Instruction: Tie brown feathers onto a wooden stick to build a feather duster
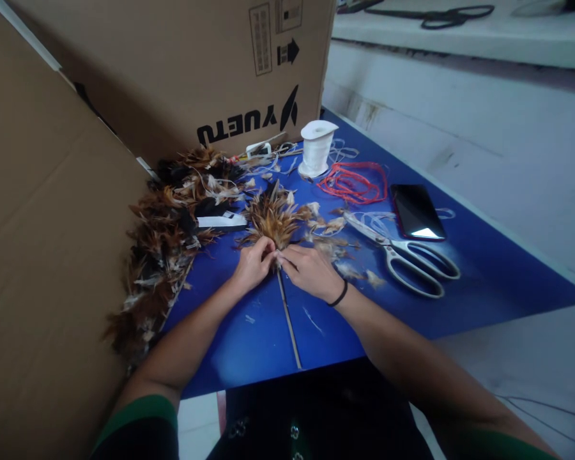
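A bundle of brown feathers (271, 217) fans out at the top of a thin stick (289, 319), which lies on the blue table pointing toward me. My left hand (256, 260) pinches the base of the bundle from the left. From the other side my right hand (309, 267), with a dark band at the wrist, closes its fingers at the same spot. The two sets of fingertips meet where feathers and stick join. Whatever fine material lies between them is too small to make out.
Piled feathers (167, 236) line the left edge beside a cardboard box (172, 70). Right of my hands lie scissors (402, 255), a phone (418, 211), red string (354, 182) and loose feathers. A white ribbon spool (315, 150) stands at the back. More scissors (441, 14) rest on the ledge.
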Demonstrator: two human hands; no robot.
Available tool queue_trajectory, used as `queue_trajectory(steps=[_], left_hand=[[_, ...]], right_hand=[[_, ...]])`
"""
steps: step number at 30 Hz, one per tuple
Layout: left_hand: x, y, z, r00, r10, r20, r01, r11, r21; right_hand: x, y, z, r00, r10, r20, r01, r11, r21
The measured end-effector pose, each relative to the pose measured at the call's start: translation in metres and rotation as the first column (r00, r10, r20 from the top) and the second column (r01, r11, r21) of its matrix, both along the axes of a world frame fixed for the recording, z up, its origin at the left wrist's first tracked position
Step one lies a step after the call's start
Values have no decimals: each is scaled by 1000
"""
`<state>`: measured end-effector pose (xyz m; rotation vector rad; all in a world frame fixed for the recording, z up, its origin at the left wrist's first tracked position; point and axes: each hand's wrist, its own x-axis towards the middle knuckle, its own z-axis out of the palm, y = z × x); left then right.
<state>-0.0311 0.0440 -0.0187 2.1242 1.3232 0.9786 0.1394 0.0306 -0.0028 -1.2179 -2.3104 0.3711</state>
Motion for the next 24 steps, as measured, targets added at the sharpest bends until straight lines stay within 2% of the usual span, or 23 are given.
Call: queue_trajectory(steps=[7, 13, 16, 21, 24], left_hand=[[-1, 0, 0, 997, -30, -67, 33, 999, 40], [-5, 3, -3, 987, -84, -139, 107, 980, 167], [-7, 4, -3, 986, -98, -136, 123, 975, 186], [-7, 2, -1, 987, -71, -146, 100, 974, 204], [-5, 1, 0, 993, -57, -106, 75, 983, 170]], right_hand=[[0, 2, -1, 996, 33, -79, -37, 998, -44], [-3, 2, 0, 995, 20, -94, -25, 998, -51], [-5, 2, -1, 991, 18, -133, -26, 998, -61], [0, 7, 3, 935, 110, -337, -150, 984, -96], [8, 12, 3, 896, 55, -441, -112, 988, -104]])
